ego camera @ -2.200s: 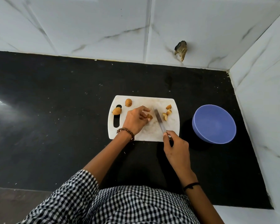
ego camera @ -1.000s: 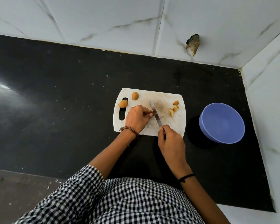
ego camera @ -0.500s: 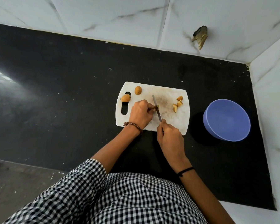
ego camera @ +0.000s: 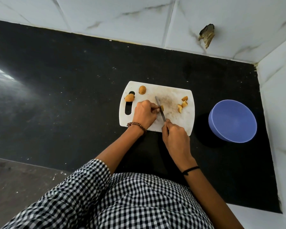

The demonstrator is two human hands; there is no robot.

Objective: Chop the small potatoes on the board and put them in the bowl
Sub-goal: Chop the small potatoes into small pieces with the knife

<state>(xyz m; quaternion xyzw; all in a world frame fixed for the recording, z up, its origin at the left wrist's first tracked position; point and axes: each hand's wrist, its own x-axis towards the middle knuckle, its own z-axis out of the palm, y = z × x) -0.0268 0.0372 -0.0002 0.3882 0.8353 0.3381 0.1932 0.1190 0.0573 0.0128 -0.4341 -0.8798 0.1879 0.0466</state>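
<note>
A white cutting board [ego camera: 172, 93] lies on the black counter. My left hand [ego camera: 144, 114] pinches a small potato piece [ego camera: 162, 107] at the board's middle. My right hand [ego camera: 176, 138] grips a knife [ego camera: 160, 109] by the handle, its blade lying against that piece. Two whole small potatoes [ego camera: 142, 89] [ego camera: 129, 97] sit at the board's far left. Three cut chunks [ego camera: 182, 104] lie near its right edge. The blue bowl [ego camera: 233, 120] stands to the right of the board and looks empty.
The black counter [ego camera: 64, 90] stretches wide to the left. White marble-tiled walls close the back and the right side, forming a corner behind the bowl. A broken patch [ego camera: 207, 35] shows in the back wall. My checked shirt fills the bottom.
The knife has shifted left from beside the cut chunks onto the piece under my left fingers. My view has drifted, so the board sits higher and further right.
</note>
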